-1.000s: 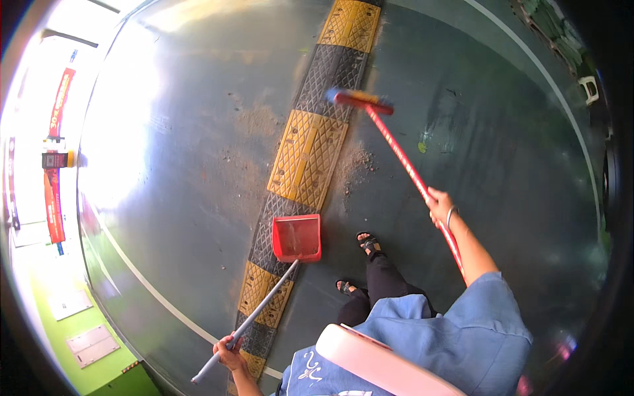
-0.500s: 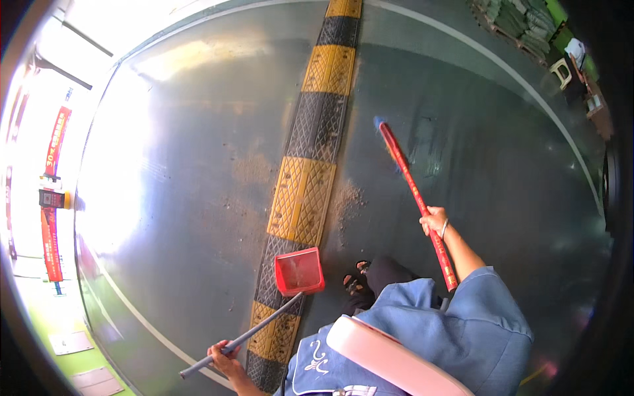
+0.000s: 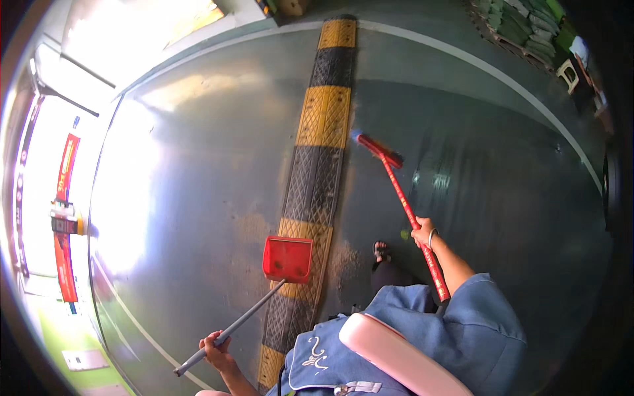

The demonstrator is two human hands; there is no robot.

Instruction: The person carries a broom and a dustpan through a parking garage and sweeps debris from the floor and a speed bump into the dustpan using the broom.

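My left hand [image 3: 216,350] is closed round the grey handle of a red long-handled dustpan [image 3: 288,259]. The pan hangs over, or rests on, the speed bump; I cannot tell which. At the right, my right hand [image 3: 424,233] grips the red shaft of a broom [image 3: 398,185]. Its head, with blue at one end, lies slantwise over the floor to the right of the bump. The bristles are mostly hidden by the head. Brownish dust [image 3: 347,259] lies on the floor along the bump's right edge.
A black-and-yellow speed bump [image 3: 321,117] runs from far to near. Green-grey floor [image 3: 475,158] spreads on both sides, with a white line [image 3: 456,49] curving round it. Stacked sacks [image 3: 522,30] and a pale stool [image 3: 566,74] stand at the far right. A red banner [image 3: 66,264] is at the left.
I have stepped forward along the bump. The broom head has swung left, closer to the bump and turned crosswise. The dustpan has moved farther along the bump and tilted. Both grips stay closed.
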